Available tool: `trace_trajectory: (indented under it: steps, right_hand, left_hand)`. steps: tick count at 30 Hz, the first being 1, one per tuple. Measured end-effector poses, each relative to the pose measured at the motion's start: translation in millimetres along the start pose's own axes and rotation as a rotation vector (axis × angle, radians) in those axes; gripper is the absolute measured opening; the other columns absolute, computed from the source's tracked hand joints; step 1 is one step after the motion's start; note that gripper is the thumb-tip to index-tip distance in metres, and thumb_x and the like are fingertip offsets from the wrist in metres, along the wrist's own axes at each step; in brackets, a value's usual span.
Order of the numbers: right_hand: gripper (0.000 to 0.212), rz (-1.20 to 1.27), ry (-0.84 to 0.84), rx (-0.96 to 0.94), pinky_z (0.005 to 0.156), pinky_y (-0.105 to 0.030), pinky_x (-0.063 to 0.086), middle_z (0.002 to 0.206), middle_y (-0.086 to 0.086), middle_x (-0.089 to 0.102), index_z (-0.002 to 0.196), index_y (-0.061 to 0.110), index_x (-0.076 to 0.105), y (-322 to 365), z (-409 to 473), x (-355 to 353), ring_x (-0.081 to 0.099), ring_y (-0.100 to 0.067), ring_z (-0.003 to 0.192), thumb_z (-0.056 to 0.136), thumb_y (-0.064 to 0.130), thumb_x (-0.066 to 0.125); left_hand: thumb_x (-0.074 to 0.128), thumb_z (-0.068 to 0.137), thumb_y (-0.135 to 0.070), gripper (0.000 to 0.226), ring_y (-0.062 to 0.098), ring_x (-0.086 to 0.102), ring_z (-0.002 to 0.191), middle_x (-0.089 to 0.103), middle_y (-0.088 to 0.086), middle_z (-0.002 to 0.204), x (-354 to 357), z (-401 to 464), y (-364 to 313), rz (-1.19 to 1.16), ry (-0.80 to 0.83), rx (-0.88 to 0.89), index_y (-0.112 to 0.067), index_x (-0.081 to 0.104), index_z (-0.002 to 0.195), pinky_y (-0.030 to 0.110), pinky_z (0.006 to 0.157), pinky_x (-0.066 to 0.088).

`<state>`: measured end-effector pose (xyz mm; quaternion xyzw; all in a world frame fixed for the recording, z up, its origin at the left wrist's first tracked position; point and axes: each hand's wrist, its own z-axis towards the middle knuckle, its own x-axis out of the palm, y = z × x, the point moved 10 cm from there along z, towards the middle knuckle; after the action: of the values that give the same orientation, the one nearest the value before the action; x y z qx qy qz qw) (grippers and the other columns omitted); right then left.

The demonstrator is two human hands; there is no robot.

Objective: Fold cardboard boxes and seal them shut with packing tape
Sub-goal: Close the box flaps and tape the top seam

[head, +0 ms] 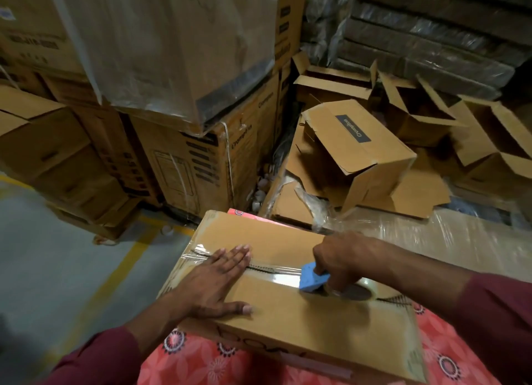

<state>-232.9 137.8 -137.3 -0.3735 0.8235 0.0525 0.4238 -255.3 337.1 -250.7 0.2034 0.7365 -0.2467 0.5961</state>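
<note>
stacked cartons (178, 154) and open empty boxes (357, 154) stood behind. the closed cardboard box (288, 321) lay on a pink floral cloth (201, 361). the left hand (213, 281) pressed flat, fingers straight, on its taped seam. the right hand (342, 261) clenched the blue tape dispenser (312, 278) on the seam.

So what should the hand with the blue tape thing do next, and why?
Probably pull the blue tape dispenser further along the seam toward the box's near end. The clear tape covers only the stretch from the left hand to the dispenser; beyond the right hand the seam looks untaped, while the left hand presses the flaps flat.
</note>
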Motion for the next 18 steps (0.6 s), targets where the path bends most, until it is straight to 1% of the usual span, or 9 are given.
trace_trajectory:
  steps: [4,7,8,9,10,11,13,16,18]
  right_hand:
    - [0.049,-0.023,0.042,0.023,0.075,-0.036,0.051,0.121,-0.001,0.066,0.134,0.031,0.061,-27,-13,28,0.064,-0.027,0.11,0.088,0.048,0.064]
    - [0.049,-0.015,-0.019,0.016,0.076,-0.035,0.046,0.125,-0.001,0.064,0.138,0.036,0.057,-32,-17,37,0.063,-0.029,0.113,0.091,0.051,0.059]
    - [0.05,0.007,-0.041,0.017,0.077,-0.036,0.047,0.124,-0.002,0.065,0.138,0.036,0.057,-33,-16,38,0.063,-0.03,0.112,0.09,0.05,0.059]
    - [0.052,0.04,-0.059,0.018,0.079,-0.036,0.049,0.124,-0.002,0.065,0.139,0.035,0.057,-34,-16,40,0.064,-0.03,0.111,0.089,0.05,0.06]
    - [0.053,0.075,-0.081,0.01,0.081,-0.036,0.05,0.124,-0.002,0.066,0.139,0.035,0.058,-35,-16,41,0.064,-0.03,0.11,0.088,0.049,0.06]
    - [0.054,0.107,-0.098,0.003,0.081,-0.036,0.051,0.124,-0.001,0.066,0.139,0.035,0.058,-36,-17,41,0.063,-0.03,0.11,0.087,0.051,0.06]
    - [0.056,0.137,-0.123,-0.016,0.081,-0.037,0.054,0.126,0.0,0.065,0.135,0.033,0.06,-37,-20,42,0.063,-0.028,0.11,0.084,0.059,0.06]
    - [0.067,0.169,-0.175,-0.045,0.09,-0.042,0.055,0.149,0.0,0.054,0.142,0.03,0.056,-39,-26,37,0.061,-0.029,0.12,0.083,0.06,0.062]
    - [0.072,0.206,-0.22,-0.061,0.093,-0.041,0.055,0.154,0.006,0.05,0.148,0.033,0.052,-40,-30,28,0.06,-0.025,0.124,0.083,0.061,0.064]
  left_hand:
    - [0.026,0.088,-0.095,0.115,0.018,-0.015,0.16,-0.014,0.002,0.173,-2,1,-2,-0.004,-0.02,-0.002,-0.015,-0.002,0.167,0.04,0.128,-0.006]
    - [0.033,0.088,-0.094,0.117,0.028,0.015,0.159,0.018,0.012,0.172,-4,1,-11,0.116,-0.113,-0.002,-0.006,0.026,0.164,0.046,0.122,0.01]
    - [0.034,0.087,-0.095,0.118,0.031,0.023,0.157,0.026,0.014,0.17,-7,3,-18,0.146,-0.152,-0.007,-0.003,0.033,0.161,0.05,0.119,0.014]
    - [0.033,0.086,-0.095,0.12,0.033,0.023,0.157,0.026,0.015,0.169,-9,8,-30,0.134,-0.163,0.006,-0.002,0.033,0.16,0.053,0.118,0.013]
    - [0.03,0.086,-0.097,0.122,0.034,0.013,0.159,0.017,0.015,0.171,-9,16,-48,0.082,-0.125,0.036,-0.001,0.026,0.163,0.055,0.12,0.007]
    - [0.025,0.085,-0.098,0.125,0.032,-0.002,0.16,0.002,0.012,0.173,-8,27,-70,0.025,-0.063,0.066,-0.003,0.014,0.165,0.055,0.123,-0.002]
    - [0.018,0.083,-0.1,0.127,0.025,-0.026,0.157,-0.022,0.007,0.17,-1,51,-112,-0.013,0.071,0.08,-0.007,-0.007,0.165,0.058,0.124,-0.016]
    - [0.016,0.081,-0.1,0.127,0.02,-0.029,0.156,-0.023,0.008,0.171,0,75,-141,-0.011,0.099,0.042,-0.008,-0.011,0.165,0.059,0.124,-0.016]
    - [0.017,0.084,-0.099,0.124,0.019,-0.027,0.157,-0.022,0.007,0.171,0,73,-136,-0.012,0.074,0.05,-0.009,-0.009,0.166,0.056,0.126,-0.015]
